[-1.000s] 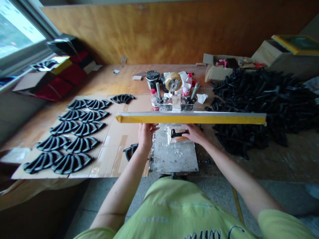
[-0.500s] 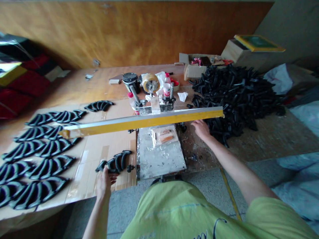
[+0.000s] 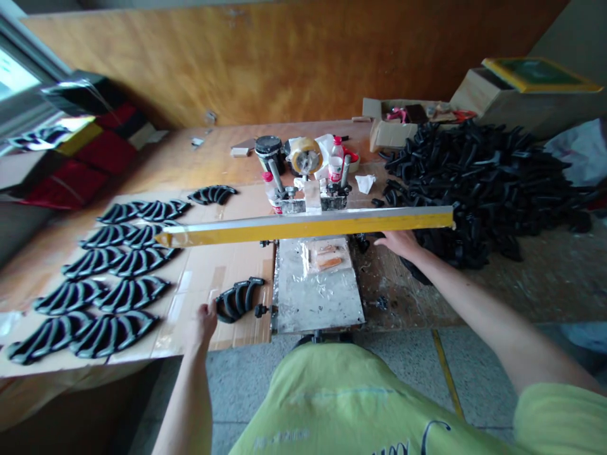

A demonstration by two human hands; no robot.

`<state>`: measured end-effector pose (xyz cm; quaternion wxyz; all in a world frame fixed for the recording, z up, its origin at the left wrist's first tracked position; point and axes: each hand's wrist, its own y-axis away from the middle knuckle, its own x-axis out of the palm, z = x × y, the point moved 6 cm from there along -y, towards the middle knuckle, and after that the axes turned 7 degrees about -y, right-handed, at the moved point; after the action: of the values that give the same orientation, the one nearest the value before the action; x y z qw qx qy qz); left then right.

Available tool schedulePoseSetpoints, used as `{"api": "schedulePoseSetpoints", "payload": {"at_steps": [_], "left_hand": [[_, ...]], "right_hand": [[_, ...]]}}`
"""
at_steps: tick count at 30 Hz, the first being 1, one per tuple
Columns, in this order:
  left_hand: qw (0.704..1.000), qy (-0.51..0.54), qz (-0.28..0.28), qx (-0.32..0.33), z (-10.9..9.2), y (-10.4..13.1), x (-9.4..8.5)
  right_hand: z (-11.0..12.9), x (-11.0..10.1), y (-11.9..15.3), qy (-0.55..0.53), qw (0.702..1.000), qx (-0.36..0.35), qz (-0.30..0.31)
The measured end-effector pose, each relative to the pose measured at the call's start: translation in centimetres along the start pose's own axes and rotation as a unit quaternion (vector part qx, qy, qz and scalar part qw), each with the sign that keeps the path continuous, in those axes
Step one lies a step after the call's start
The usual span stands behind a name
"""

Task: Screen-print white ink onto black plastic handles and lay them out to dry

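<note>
My left hand (image 3: 205, 322) is at the left end of a short row of curved black pieces (image 3: 239, 300) on the cardboard. Its fingers are bent and look closed on the end piece, though they are partly hidden. My right hand (image 3: 401, 243) is under the far bar, at the near left edge of a big heap of loose black pieces (image 3: 455, 170). Its visible fingers stretch out to the left, with nothing seen in them. A long yellow bar with a whitish top (image 3: 308, 226) spans above a grey metal plate (image 3: 320, 303) between my hands.
Several fan-like groups of black pieces (image 3: 114, 335) lie on the cardboard (image 3: 194, 278) at left. Behind the bar stand a dark tub (image 3: 269, 151), a tape roll (image 3: 306, 156) and red-capped bottles (image 3: 336, 161). Black knobs (image 3: 260, 310) stick out beside the plate. Boxes (image 3: 382, 136) stand at the back right.
The view has shifted, so everything sits further right in the picture. My left hand has drawn back a little to the row's left end. My right hand has moved slightly nearer the heap.
</note>
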<state>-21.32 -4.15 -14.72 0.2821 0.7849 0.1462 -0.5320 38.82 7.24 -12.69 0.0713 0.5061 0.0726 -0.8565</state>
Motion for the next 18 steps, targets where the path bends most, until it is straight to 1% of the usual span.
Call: {"api": "schedulePoseSetpoints", "payload": {"at_steps": [2,3,5,6,8,10,11,12,14,16,18], "left_hand": [[0.994,0.106,-0.014,0.004,-3.4,-0.1,-0.7],[0.986,0.166,-0.017,0.023,-5.7,0.0,-1.1],[0.955,0.283,-0.027,0.083,-11.0,0.3,-2.2],[0.937,0.33,-0.035,0.107,-13.5,0.7,-3.0],[0.899,0.406,-0.051,0.158,-18.0,1.6,-4.7],[0.862,0.458,-0.07,0.205,-21.5,2.9,-6.5],[0.847,0.473,-0.078,0.229,-23.0,3.5,-7.3],[0.838,0.48,-0.083,0.248,-24.1,4.2,-8.0],[0.833,0.477,-0.084,0.269,-25.5,5.3,-8.7],[0.839,0.472,-0.061,0.266,-25.7,6.2,-8.5],[0.841,0.481,-0.017,0.247,-24.7,7.0,-7.7]], "right_hand": [[5.2,1.9,-0.5,-0.041,0.998,-0.047,-0.02],[7.8,3.0,-0.6,-0.066,0.994,-0.073,-0.036],[12.2,5.6,-0.7,-0.086,0.988,-0.125,-0.038],[13.8,6.8,-0.6,-0.087,0.986,-0.142,-0.033],[15.8,8.8,-0.5,-0.076,0.984,-0.158,-0.015],[16.8,9.8,-0.4,-0.056,0.985,-0.16,-0.001],[17.2,9.9,-0.4,-0.043,0.986,-0.16,0.005],[17.5,9.9,-0.3,-0.031,0.987,-0.158,0.01],[17.9,9.5,-0.1,-0.018,0.988,-0.154,0.013],[17.4,8.3,0.2,-0.042,0.99,-0.136,0.006],[15.4,6.6,0.5,-0.085,0.992,-0.096,-0.01]]}}
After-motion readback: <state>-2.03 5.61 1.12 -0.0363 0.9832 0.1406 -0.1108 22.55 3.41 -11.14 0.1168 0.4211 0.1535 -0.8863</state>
